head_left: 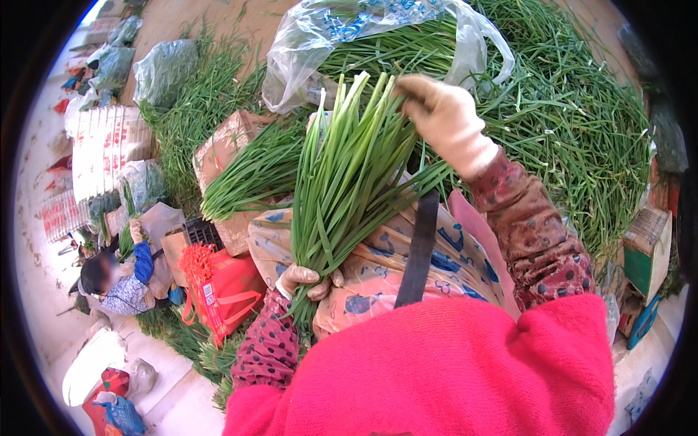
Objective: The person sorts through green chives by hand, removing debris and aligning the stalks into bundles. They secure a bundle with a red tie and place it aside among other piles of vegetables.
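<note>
A thick bunch of garlic chives (356, 167) stands slanted in front of my body, pale cut ends up and green tips down. Its lower part is gripped by my left hand (309, 282), in a soiled light glove, with the fingers wrapped round the leaves. My right hand (445, 120), also gloved, is at the bunch's upper right, its bent fingertips against or just beside the pale ends. Those fingertips are dark and blurred, so I cannot see whether they pinch a stalk. A smaller pile of chives (254, 171) lies to the left on a cardboard box (218, 149).
Beyond the bunch lies a clear plastic bag (287, 69) with chives inside. Loose chives (560, 123) cover the ground at right. A red bag (225, 291) sits at left, near another person (123, 283). White crates (109, 149) stand farther left, a carton (647, 251) at far right.
</note>
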Action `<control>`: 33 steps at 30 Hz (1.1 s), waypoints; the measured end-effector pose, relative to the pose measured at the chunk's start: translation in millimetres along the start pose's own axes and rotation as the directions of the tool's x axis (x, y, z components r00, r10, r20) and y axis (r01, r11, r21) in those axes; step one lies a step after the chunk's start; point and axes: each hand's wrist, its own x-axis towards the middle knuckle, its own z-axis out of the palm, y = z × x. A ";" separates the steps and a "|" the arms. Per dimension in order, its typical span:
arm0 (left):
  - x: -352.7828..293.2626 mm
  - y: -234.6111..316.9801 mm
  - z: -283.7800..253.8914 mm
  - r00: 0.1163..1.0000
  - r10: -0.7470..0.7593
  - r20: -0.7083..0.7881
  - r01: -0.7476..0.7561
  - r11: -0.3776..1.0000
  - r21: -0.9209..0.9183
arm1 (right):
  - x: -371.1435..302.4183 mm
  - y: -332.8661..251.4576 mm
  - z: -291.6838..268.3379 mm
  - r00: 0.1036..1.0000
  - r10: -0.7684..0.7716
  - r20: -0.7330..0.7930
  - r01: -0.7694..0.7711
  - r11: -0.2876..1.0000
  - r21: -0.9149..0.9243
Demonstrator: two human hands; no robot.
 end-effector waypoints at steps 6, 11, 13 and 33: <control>2.1 0.6 17.2 0.992 0.022 -0.121 -0.022 1.000 0.000 | 41.6 24.6 -45.2 0.703 0.710 0.033 -0.440 0.399 0.805; -1.2 -3.4 17.7 0.982 0.050 -0.183 -0.036 0.996 0.078 | 12.6 74.6 -127.0 0.568 0.802 -0.187 -0.527 0.529 0.666; -8.3 -2.0 13.2 0.977 0.057 -0.206 -0.031 0.992 0.124 | -21.4 91.2 -141.1 0.613 0.768 -0.186 -0.779 0.626 0.018; -21.7 111.6 186.2 0.876 0.482 -0.020 0.078 -0.100 0.992 | -31.1 55.9 59.8 0.739 0.436 0.513 -0.599 0.076 0.797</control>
